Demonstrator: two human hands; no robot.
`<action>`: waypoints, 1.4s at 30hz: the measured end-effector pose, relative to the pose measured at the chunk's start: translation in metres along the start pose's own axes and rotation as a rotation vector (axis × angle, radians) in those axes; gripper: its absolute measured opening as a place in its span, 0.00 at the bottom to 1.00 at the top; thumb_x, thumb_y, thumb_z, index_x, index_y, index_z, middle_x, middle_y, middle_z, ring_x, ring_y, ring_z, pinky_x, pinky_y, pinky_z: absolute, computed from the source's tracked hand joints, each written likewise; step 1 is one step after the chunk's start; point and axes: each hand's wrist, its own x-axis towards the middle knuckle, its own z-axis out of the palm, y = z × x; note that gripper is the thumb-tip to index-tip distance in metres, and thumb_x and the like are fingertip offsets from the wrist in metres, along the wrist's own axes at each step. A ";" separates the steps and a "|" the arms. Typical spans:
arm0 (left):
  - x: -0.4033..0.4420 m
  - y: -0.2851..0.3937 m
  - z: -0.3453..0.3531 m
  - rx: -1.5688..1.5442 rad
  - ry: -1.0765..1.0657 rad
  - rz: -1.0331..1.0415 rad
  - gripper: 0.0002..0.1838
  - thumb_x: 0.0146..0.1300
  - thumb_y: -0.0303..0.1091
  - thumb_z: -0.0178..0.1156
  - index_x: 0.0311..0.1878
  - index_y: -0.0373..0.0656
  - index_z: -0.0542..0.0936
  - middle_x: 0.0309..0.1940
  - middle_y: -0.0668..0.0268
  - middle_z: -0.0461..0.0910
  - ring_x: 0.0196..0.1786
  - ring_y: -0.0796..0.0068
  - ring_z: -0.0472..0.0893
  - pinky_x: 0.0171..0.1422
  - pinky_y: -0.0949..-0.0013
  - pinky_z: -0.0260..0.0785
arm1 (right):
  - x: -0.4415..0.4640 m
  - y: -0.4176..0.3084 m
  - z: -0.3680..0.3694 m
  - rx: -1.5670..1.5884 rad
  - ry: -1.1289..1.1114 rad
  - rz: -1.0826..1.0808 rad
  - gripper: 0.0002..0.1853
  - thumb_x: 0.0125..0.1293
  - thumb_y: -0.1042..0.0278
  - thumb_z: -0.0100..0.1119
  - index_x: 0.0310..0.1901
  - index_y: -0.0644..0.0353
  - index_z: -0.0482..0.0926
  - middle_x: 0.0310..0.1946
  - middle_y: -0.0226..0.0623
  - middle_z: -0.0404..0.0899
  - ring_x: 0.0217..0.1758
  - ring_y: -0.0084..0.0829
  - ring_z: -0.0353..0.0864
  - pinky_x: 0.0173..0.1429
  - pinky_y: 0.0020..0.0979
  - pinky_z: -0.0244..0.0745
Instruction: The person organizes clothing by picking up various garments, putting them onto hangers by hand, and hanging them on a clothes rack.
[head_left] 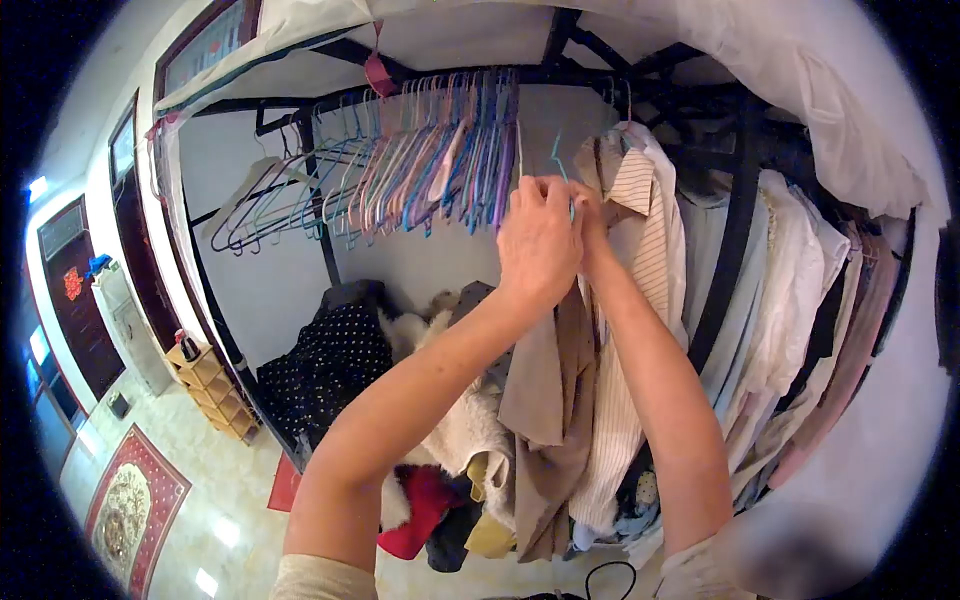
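Observation:
My left hand [541,236] and my right hand [590,225] are close together at the middle, below the rack's top rail. Between them is the upper part of a brown garment [555,400] that hangs down below. A teal hanger hook [558,150] sticks up above my fingers. The fingers of my left hand are curled round the top of the garment. My right hand is pressed against the hanger and cloth, its fingertips partly hidden by my left hand. Just to the right hangs a striped shirt [632,185] on a hanger.
Many bare hangers [420,165] hang at the upper left. Below lie a dotted dark garment [335,350], a fluffy cream one [470,425] and a red one [420,510]. Black frame posts [728,240] and white garments [790,290] stand to the right.

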 end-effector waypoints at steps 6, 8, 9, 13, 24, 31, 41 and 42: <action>-0.027 -0.021 -0.018 -0.277 -0.097 -0.133 0.12 0.68 0.34 0.50 0.49 0.38 0.72 0.41 0.46 0.77 0.39 0.46 0.78 0.41 0.55 0.71 | -0.041 0.006 0.001 -0.639 0.162 -0.059 0.08 0.58 0.67 0.63 0.37 0.61 0.82 0.30 0.34 0.82 0.33 0.23 0.79 0.40 0.25 0.73; -0.049 -0.019 -0.045 -0.300 -0.164 -0.154 0.14 0.70 0.37 0.48 0.49 0.37 0.72 0.40 0.47 0.78 0.37 0.50 0.80 0.41 0.58 0.73 | -0.069 -0.026 0.010 -0.877 0.045 0.113 0.10 0.56 0.66 0.66 0.35 0.62 0.81 0.28 0.35 0.82 0.31 0.23 0.79 0.38 0.26 0.73; -0.061 -0.020 -0.056 -0.313 -0.202 -0.166 0.15 0.71 0.39 0.47 0.50 0.36 0.72 0.39 0.48 0.79 0.37 0.52 0.81 0.42 0.60 0.74 | -0.083 -0.043 0.015 -0.990 -0.016 0.206 0.11 0.54 0.65 0.68 0.35 0.62 0.81 0.27 0.35 0.82 0.30 0.23 0.79 0.37 0.27 0.74; -0.111 -0.031 -0.077 -0.810 -0.021 -0.257 0.17 0.73 0.37 0.44 0.49 0.31 0.72 0.39 0.55 0.79 0.46 0.68 0.81 0.50 0.64 0.76 | -0.123 -0.067 0.002 -1.114 -0.470 0.368 0.15 0.51 0.60 0.71 0.30 0.64 0.80 0.22 0.31 0.77 0.25 0.21 0.73 0.31 0.26 0.69; -0.244 -0.042 -0.196 -1.028 0.240 -0.710 0.25 0.68 0.60 0.43 0.45 0.45 0.70 0.26 0.60 0.78 0.18 0.66 0.77 0.35 0.58 0.79 | -0.195 -0.064 -0.074 -1.449 -0.506 0.542 0.31 0.58 0.41 0.60 0.14 0.65 0.71 0.09 0.37 0.62 0.15 0.28 0.63 0.24 0.34 0.61; -0.276 -0.006 -0.219 -1.186 0.021 -0.534 0.33 0.66 0.64 0.34 0.45 0.39 0.67 0.26 0.51 0.79 0.22 0.55 0.82 0.29 0.58 0.80 | -0.196 -0.071 -0.068 -0.821 0.148 0.943 0.33 0.53 0.40 0.65 0.48 0.65 0.79 0.40 0.41 0.80 0.44 0.33 0.76 0.48 0.31 0.70; -0.289 -0.007 -0.196 -0.938 -0.359 0.208 0.32 0.72 0.53 0.36 0.34 0.25 0.67 0.32 0.43 0.78 0.38 0.46 0.83 0.29 0.62 0.80 | -0.219 -0.121 -0.034 -1.082 0.140 0.763 0.24 0.55 0.45 0.67 0.23 0.63 0.79 0.15 0.26 0.70 0.16 0.18 0.62 0.21 0.28 0.54; -0.293 -0.005 -0.183 -1.021 -0.290 0.248 0.28 0.72 0.50 0.40 0.32 0.27 0.68 0.36 0.42 0.77 0.39 0.42 0.82 0.30 0.61 0.80 | -0.224 -0.128 -0.034 -1.118 0.157 0.779 0.24 0.55 0.45 0.67 0.22 0.62 0.78 0.15 0.26 0.70 0.15 0.18 0.62 0.20 0.27 0.54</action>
